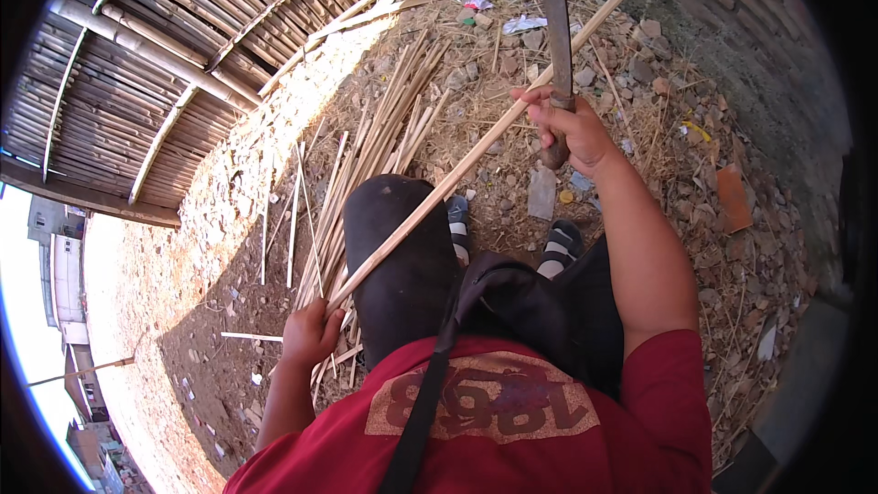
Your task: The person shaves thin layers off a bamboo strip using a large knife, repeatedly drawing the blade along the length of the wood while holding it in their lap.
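Shirt (498,450) borders black bag (501,306), contents hidden; left fingers (314,311) grip strip (428,204).

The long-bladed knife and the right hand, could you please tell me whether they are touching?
Touching: the head view shows the right hand gripping the knife by its handle, whose end juts out below.

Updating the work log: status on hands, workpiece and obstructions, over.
Left hand closed on near end of pale strip. Right hand holding long knife, crossing strip in view. Possible obstruction: dark-clad leg under strip; loose strips piled alongside.
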Demonstrator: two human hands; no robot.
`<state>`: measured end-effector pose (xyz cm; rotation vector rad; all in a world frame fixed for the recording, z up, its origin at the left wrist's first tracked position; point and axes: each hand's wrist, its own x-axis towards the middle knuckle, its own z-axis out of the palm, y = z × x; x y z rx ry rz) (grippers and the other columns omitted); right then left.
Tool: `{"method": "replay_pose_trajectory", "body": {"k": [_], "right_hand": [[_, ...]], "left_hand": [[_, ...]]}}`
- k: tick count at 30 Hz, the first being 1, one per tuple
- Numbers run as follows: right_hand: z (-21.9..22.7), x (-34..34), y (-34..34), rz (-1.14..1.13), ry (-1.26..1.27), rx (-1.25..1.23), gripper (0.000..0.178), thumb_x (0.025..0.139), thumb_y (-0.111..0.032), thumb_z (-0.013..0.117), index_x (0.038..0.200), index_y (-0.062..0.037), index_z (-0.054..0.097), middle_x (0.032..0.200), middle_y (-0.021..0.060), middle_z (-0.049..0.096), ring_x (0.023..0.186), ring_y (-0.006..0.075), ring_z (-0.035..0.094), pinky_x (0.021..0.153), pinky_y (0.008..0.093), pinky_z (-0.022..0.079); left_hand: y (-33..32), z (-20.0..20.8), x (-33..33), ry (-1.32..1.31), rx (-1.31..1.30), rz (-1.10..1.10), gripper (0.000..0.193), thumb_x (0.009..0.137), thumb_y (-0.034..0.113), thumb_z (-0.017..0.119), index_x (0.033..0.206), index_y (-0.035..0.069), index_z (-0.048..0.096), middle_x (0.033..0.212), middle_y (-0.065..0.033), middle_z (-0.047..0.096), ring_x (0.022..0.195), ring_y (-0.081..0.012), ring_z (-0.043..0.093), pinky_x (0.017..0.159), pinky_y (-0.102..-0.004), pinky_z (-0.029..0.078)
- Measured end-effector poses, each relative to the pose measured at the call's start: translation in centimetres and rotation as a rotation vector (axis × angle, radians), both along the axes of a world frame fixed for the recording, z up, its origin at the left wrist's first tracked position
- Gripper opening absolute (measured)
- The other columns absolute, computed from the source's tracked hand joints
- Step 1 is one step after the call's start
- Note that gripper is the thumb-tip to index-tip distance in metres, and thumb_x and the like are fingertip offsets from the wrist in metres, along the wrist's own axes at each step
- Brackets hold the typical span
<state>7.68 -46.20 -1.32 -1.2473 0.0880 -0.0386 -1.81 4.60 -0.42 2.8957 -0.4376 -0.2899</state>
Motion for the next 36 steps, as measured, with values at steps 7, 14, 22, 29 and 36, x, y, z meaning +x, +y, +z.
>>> {"method": "replay_pose_trajectory", "body": {"k": [7, 14, 22, 29, 36], "right_hand": [[1.0, -0.4, 1.0, 0.021, 0.059, -0.042, 0.024, 0.092, -0.014, 0.068, 0.114, -0.0049, 0.068, 0.128, 0.0092, 0.067, 0.061, 0.0072, 0.054, 0.058, 0.0249, 0.048], [1.8, -0.6, 2.1, -0.016, -0.009, -0.302, 0.028, 0.09, -0.025, 0.074, 0.114, -0.009, 0.072, 0.089, 0.0012, 0.068, 0.059, 0.0086, 0.056, 0.057, 0.0259, 0.047], [4.9, -2.1, 2.6, 0.041, 0.015, -1.082, 0.031, 0.082, -0.034, 0.078, 0.102, -0.0113, 0.07, 0.071, 0.011, 0.065, 0.069, 0.0299, 0.065, 0.068, 0.0419, 0.051], [3.4, -2.5, 5.0, 0.411, -0.063, -1.401, 0.028, 0.08, -0.034, 0.076, 0.095, -0.0116, 0.068, 0.082, 0.0131, 0.069, 0.084, 0.036, 0.068, 0.074, 0.0489, 0.052], [2.3, -1.8, 3.5, 0.354, 0.028, -1.343, 0.029, 0.08, -0.035, 0.077, 0.098, -0.0132, 0.071, 0.085, 0.0139, 0.07, 0.086, 0.0359, 0.069, 0.076, 0.0488, 0.053]], "left_hand": [[-2.8, 0.9, -0.1, -0.042, -0.157, 0.052, 0.043, 0.087, 0.039, 0.075, 0.102, 0.002, 0.058, 0.08, -0.02, 0.067, 0.076, -0.0411, 0.067, 0.068, -0.0493, 0.052], [-7.3, 1.5, 0.0, 0.024, -0.219, 0.09, 0.035, 0.095, 0.035, 0.066, 0.105, 0.003, 0.057, 0.079, -0.0214, 0.068, 0.075, -0.0436, 0.068, 0.065, -0.0516, 0.05], [-6.9, 1.6, 0.6, 0.093, -0.214, 0.082, 0.036, 0.099, 0.037, 0.06, 0.101, 0.002, 0.057, 0.073, -0.0229, 0.065, 0.073, -0.0459, 0.066, 0.063, -0.052, 0.048], [-6.9, 1.5, 0.4, 0.074, -0.291, 0.128, 0.043, 0.096, 0.038, 0.064, 0.116, 0.0, 0.056, 0.069, -0.0184, 0.064, 0.068, -0.0391, 0.067, 0.06, -0.0477, 0.048], [-6.6, 1.2, 0.1, -0.008, -0.302, 0.114, 0.058, 0.091, 0.034, 0.072, 0.132, 0.0, 0.052, 0.081, -0.0148, 0.067, 0.074, -0.0337, 0.067, 0.064, -0.044, 0.05]]}}
